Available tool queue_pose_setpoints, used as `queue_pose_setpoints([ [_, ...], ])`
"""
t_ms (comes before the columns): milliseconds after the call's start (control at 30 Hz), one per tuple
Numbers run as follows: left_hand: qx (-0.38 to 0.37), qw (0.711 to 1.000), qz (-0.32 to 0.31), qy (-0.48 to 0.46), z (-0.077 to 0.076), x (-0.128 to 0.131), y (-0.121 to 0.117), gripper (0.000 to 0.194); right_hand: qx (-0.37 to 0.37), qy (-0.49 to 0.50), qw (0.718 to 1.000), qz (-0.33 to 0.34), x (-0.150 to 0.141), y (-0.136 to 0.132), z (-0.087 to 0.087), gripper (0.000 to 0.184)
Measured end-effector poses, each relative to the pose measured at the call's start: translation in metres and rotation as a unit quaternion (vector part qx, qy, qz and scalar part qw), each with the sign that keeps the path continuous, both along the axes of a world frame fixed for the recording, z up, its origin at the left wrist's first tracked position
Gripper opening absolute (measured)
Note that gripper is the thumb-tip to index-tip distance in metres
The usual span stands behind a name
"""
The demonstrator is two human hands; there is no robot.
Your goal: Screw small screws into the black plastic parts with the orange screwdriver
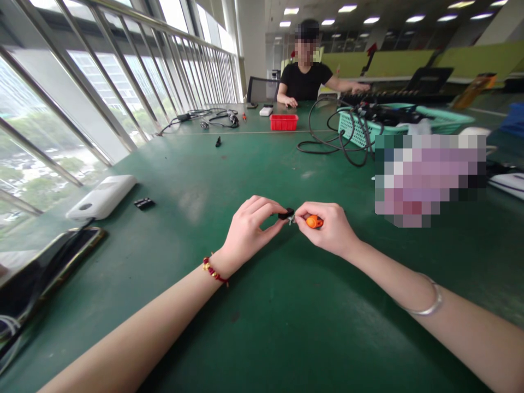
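My left hand (254, 225) pinches a small black part (286, 214) between thumb and fingertips, just above the green table (262, 327). Close on its right, my right hand (326, 228) is closed around a small tool with an orange-and-black handle (314, 221). The handle's end points toward me, and most of the tool is hidden in my fingers. A tiny silvery piece (291, 219) shows between the two hands, by the black part. Whether it belongs to the part or to the tool, I cannot tell.
Left lie a white power bank (102, 196), a black slotted block (144, 203) and a phone (61, 262). Farther off are a small black piece (218, 142), cables (221, 117), a red bin (284, 122) and a turquoise basket (356, 131). A person (306, 79) sits opposite.
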State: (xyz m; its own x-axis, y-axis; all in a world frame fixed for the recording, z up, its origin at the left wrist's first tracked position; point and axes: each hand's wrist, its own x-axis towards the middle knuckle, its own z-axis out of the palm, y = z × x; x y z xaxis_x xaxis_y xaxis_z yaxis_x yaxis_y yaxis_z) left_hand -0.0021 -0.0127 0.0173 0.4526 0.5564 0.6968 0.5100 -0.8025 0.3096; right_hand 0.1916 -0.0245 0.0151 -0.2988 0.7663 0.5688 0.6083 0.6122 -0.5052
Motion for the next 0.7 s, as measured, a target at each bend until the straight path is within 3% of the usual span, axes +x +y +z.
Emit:
queue_pose_setpoints([
  [200, -0.035, 0.999, 0.022, -0.022, 0.0002, 0.0011, -0.0001, 0.007, 0.013, 0.009, 1.000, 0.002, 0.0006, -0.0001, -0.0008, 0.011],
  [700, -0.001, 1.000, -0.009, -0.029, -0.0020, 0.0051, -0.0001, 0.005, 0.028, 0.015, 0.999, -0.036, -0.0046, -0.0001, -0.0065, 0.008],
])
